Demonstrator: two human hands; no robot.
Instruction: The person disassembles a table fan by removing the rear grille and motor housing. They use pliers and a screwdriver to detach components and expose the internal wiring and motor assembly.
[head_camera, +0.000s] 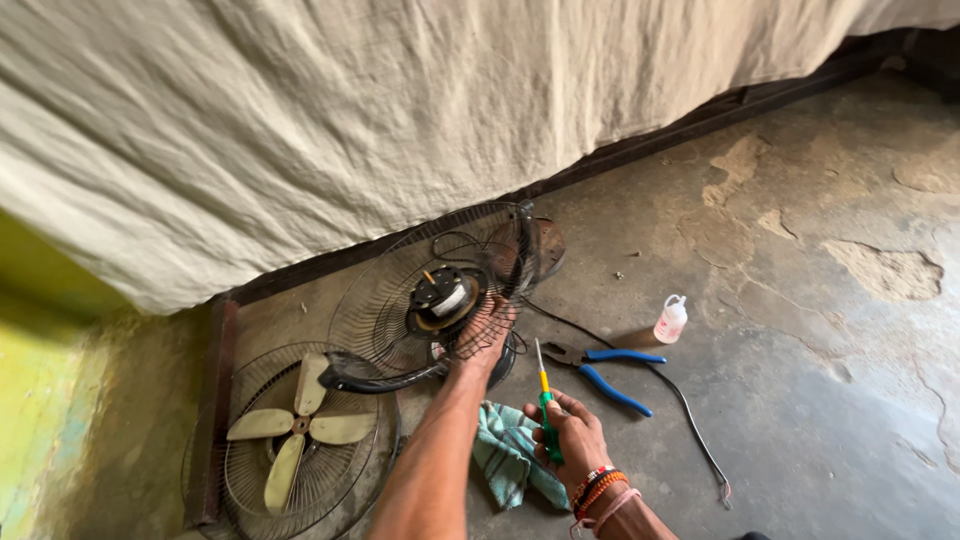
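The fan motor (443, 298) sits on the concrete floor (800, 400) close to the cloth-draped bed edge (300, 130), inside its rear wire guard (400, 290), which stands tilted on its side. As far as the view shows, the fan is already well stripped: the front guard (250, 480) lies flat to the left with the pale four-blade propeller (298, 428) resting in it, and the motor is bare. Judging by that, the motor and rear guard are what remain to be dealt with.

The left hand (487, 335) is spread open against the guard wires beside the motor, steadying it. The right hand (570, 435) is closed around a green-and-yellow screwdriver (544, 400), its tip pointing up toward the fan.

Blue-handled pliers (605, 372) lie just right of the fan, a black cord (680, 410) trails past them, and a teal checked rag (510, 455) lies under the forearms. The only package is a small white squeeze bottle (671, 319) with a reddish label, upright beyond the pliers.
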